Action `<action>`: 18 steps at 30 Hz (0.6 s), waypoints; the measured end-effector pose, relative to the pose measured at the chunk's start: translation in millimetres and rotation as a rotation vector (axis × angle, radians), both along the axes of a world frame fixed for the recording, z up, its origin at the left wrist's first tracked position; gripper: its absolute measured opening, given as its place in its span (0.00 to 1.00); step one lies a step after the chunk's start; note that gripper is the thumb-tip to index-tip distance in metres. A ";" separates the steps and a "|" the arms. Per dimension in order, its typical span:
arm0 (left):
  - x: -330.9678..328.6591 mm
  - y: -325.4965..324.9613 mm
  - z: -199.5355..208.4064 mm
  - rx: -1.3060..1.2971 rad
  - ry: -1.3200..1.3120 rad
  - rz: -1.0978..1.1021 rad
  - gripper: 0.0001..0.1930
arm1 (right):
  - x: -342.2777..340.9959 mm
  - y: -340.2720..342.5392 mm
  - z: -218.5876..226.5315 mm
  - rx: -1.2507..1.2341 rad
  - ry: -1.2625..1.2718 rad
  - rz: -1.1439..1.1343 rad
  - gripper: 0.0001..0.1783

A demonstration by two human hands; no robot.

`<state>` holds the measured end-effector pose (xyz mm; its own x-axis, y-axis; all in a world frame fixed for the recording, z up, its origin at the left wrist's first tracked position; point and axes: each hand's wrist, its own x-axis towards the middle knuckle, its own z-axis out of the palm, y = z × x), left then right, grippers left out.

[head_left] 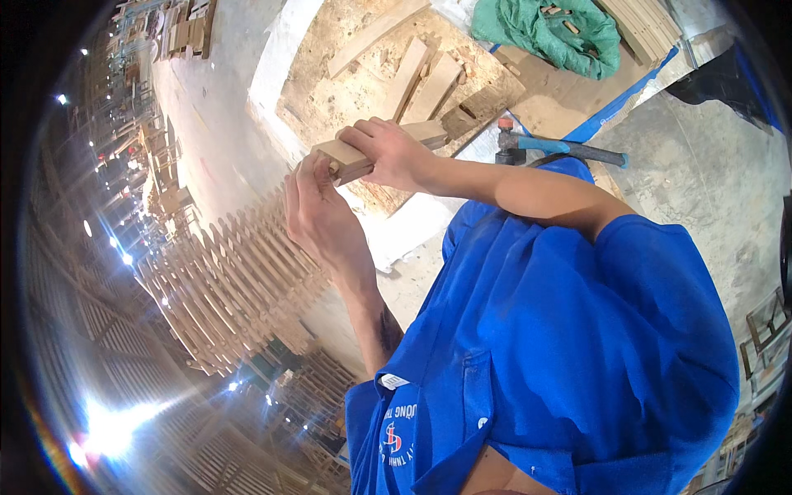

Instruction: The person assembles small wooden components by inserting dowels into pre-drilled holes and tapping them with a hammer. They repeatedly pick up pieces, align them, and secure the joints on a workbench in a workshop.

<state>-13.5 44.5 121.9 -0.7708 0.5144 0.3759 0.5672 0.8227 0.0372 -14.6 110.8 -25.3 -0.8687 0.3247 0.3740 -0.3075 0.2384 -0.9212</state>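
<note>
My right hand [393, 155] wraps over a short light-brown wooden bar [345, 153], holding it above the work board. At the bar's near-left end, the fingers of my left hand [318, 216] are closed around a small wooden dowel [333, 167], which is mostly hidden by them. The far end of the bar sticks out past my right hand. Beyond it, several loose wooden pieces [435, 86] lie on the worn work board [318, 103].
A mallet [569, 149] with a blue and black handle lies to the right, by my right forearm. A green sack [536, 41] with small wooden pieces stands at the back right, beside stacked wooden strips [643, 29]. Many wooden slats [235, 285] are stacked at left.
</note>
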 end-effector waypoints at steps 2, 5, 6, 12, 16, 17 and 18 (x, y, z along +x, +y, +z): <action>-1.6 -3.7 0.9 -0.023 -0.030 0.001 0.06 | 2.0 0.0 0.4 -0.006 -0.001 0.026 0.32; -3.1 -6.1 2.8 -0.027 -0.043 -0.024 0.06 | 2.8 0.6 -0.1 -0.011 0.007 0.051 0.32; -3.1 -6.3 3.6 -0.023 -0.041 -0.036 0.06 | 2.3 0.5 -0.6 -0.011 0.012 0.059 0.32; -9.0 -6.0 6.1 0.036 -0.111 -0.015 0.08 | -2.9 1.6 -1.5 0.036 0.036 0.033 0.33; -12.3 -6.1 12.6 0.017 -0.143 -0.030 0.09 | -6.8 2.5 0.4 0.009 0.028 0.031 0.34; -12.5 -4.0 19.0 0.031 -0.185 -0.029 0.09 | -7.5 2.4 0.4 0.042 0.043 0.020 0.34; -14.0 -3.6 22.9 0.053 -0.232 -0.033 0.09 | -6.7 3.1 1.1 0.045 0.046 0.007 0.33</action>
